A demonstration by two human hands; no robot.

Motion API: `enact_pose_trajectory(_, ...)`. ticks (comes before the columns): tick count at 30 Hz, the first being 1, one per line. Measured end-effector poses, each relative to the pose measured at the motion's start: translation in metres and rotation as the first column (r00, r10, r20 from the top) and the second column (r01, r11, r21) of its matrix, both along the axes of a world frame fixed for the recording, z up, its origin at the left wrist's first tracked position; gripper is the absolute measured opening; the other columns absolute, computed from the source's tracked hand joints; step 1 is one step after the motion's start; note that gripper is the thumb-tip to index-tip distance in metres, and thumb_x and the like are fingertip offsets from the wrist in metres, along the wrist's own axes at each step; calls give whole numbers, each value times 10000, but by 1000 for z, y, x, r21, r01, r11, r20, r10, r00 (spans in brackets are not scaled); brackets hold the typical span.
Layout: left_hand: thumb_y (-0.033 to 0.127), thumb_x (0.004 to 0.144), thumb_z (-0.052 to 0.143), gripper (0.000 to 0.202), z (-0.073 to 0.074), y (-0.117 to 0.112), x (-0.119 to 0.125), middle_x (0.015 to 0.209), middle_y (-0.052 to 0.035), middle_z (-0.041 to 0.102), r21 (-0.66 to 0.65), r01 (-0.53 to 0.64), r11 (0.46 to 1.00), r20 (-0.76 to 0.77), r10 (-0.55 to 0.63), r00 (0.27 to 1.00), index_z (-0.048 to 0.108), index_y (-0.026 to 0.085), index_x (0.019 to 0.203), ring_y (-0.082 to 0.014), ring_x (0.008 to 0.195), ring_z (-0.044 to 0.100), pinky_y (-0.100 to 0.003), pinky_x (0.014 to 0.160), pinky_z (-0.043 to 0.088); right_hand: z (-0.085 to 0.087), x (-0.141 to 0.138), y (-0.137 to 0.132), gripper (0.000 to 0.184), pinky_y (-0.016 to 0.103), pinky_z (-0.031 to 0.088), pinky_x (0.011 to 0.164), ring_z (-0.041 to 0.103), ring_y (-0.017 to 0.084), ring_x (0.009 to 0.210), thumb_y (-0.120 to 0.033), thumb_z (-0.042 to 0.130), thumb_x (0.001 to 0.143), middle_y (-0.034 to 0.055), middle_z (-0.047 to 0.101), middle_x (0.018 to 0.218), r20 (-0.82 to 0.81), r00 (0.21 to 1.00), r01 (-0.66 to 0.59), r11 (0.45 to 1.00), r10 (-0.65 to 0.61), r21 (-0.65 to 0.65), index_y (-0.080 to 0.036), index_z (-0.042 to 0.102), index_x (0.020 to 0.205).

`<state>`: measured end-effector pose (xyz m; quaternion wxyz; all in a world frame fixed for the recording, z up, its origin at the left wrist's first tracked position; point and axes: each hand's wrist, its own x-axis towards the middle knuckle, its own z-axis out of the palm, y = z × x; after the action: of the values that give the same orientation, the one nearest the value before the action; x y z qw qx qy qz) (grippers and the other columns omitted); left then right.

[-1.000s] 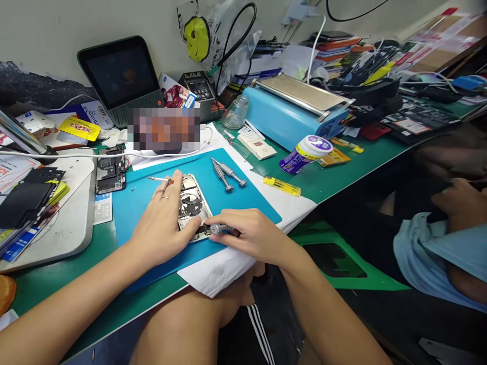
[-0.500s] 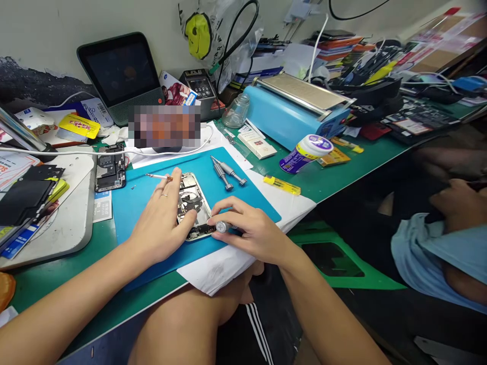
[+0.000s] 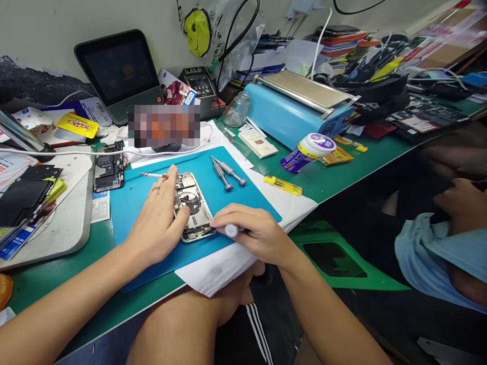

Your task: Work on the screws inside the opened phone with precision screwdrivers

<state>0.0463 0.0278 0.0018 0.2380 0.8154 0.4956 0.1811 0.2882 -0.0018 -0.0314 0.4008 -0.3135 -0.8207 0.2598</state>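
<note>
An opened smartphone (image 3: 198,221), its inner parts bare, lies on a blue mat (image 3: 144,268). My left hand (image 3: 155,220) grips it from the left, thumb over the phone's inside and fingers along its far left side. A thin white and copper-coloured strip (image 3: 152,175) sticks out past those fingers. My right hand (image 3: 256,230) is closed around a grey screwdriver (image 3: 231,230), its round handle end facing me. The fingertips are at the phone's lower right edge; the screwdriver's tip is hidden. Two more grey screwdrivers (image 3: 227,173) lie beyond on the mat.
A yellow-handled tool (image 3: 282,185), a purple and white tub (image 3: 307,152) and a blue machine (image 3: 283,114) stand rightward. Another opened phone (image 3: 109,167) lies left. A white cable (image 3: 76,151) crosses behind the mat. Another person's hand (image 3: 462,200) shows at right.
My right hand and the screwdriver have shifted slightly right, and the handle end has turned. My left hand has slid a little left, baring more of the phone.
</note>
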Motion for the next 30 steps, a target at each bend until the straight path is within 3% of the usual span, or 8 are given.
enact_pose_trajectory(5, 431, 1015, 314, 799, 0, 0, -1, 1738, -142, 143, -11, -17, 1000, -1, 17, 1000, 35, 77, 1674, -357, 1614, 126, -623, 1293, 185, 4, -3, -2, 129, 309, 586, 821, 735, 191, 919, -174, 659, 968, 31, 781, 978, -87, 964, 245, 966, -252, -83, -249, 754, 1015)
enact_pose_trajectory(10, 455, 1015, 311, 815, 0, 0, -1, 1743, -120, 110, -19, -22, 1000, -11, 22, 1000, 21, 78, 1677, -337, 1619, 120, -605, 1303, 170, 9, -10, 4, 116, 347, 572, 853, 735, 221, 944, -258, 658, 940, 29, 781, 969, -69, 875, 445, 852, -479, -276, -233, 769, 967)
enact_pose_trajectory(14, 464, 1017, 321, 814, 1, 0, -2, 1742, -113, 127, -14, -26, 1000, -9, 26, 1000, 29, 92, 1680, -318, 1618, 138, -585, 1303, 186, 12, -13, 15, 195, 393, 566, 929, 735, 257, 1047, -299, 658, 912, 41, 795, 1084, -44, 836, 481, 768, -548, -423, -222, 760, 1060)
enact_pose_trajectory(22, 446, 1019, 342, 800, -2, 2, -2, 1739, -115, 155, 10, -22, 1000, -2, 22, 1000, 49, 100, 1679, -332, 1609, 175, -598, 1289, 224, 13, -18, 32, 178, 424, 536, 946, 715, 288, 1068, -261, 615, 908, 57, 797, 1103, 107, 815, 577, 781, -569, -242, -232, 751, 1018)
enact_pose_trajectory(30, 455, 1006, 362, 824, 1, 1, 0, 1743, -126, 129, -13, -9, 1000, -7, 9, 1000, 44, 97, 1676, -357, 1613, 137, -611, 1294, 197, 9, -16, 31, 119, 414, 530, 879, 706, 292, 1025, -248, 613, 941, 68, 783, 1025, 172, 808, 585, 802, -563, -120, -231, 730, 928)
